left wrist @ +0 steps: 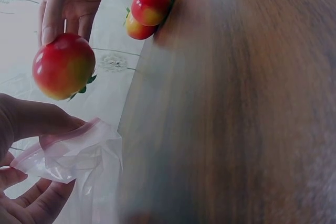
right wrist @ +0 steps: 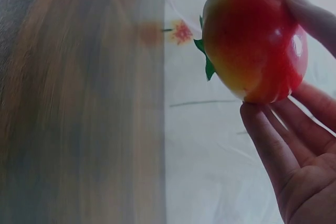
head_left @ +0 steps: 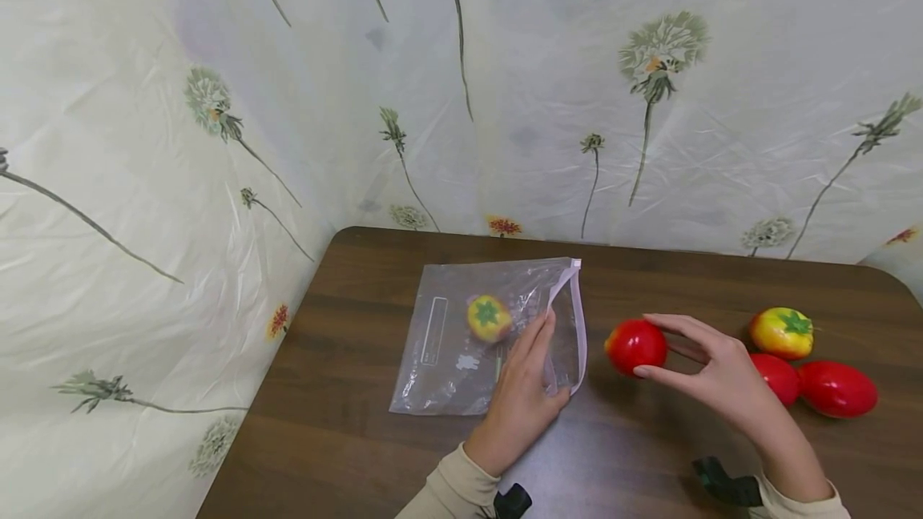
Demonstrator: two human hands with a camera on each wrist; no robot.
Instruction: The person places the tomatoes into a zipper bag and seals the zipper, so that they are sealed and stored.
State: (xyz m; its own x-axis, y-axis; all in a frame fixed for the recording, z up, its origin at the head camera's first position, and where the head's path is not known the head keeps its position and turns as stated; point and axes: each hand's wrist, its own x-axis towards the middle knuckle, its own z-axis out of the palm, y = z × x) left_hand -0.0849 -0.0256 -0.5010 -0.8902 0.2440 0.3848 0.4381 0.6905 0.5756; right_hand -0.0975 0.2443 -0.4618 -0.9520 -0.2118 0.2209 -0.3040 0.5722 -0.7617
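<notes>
A clear zip bag [head_left: 450, 343] with a pale pink zip edge lies on the table, its mouth parted toward the right. One yellow-and-red toy tomato [head_left: 489, 317] with a green leafy top shows through the plastic. My left hand [head_left: 521, 399] holds the bag by its mouth, the thumb [left wrist: 47, 119] at the pink edge and fingers [left wrist: 50, 200] below. Between the thumb and fingertips of my right hand [head_left: 728, 375], a red toy tomato [head_left: 638, 347] is pinched, right of the bag mouth and apart from it. Its yellowish end and green leaves [right wrist: 208, 64] face the bag.
Right of my right hand, another yellow-and-red toy tomato [head_left: 782, 333] sits beside two red ones, a partly covered one [head_left: 777, 379] and a fully visible one [head_left: 840, 389]. Behind the brown wooden table [head_left: 346, 455] hangs a pale flowered sheet [head_left: 519, 102].
</notes>
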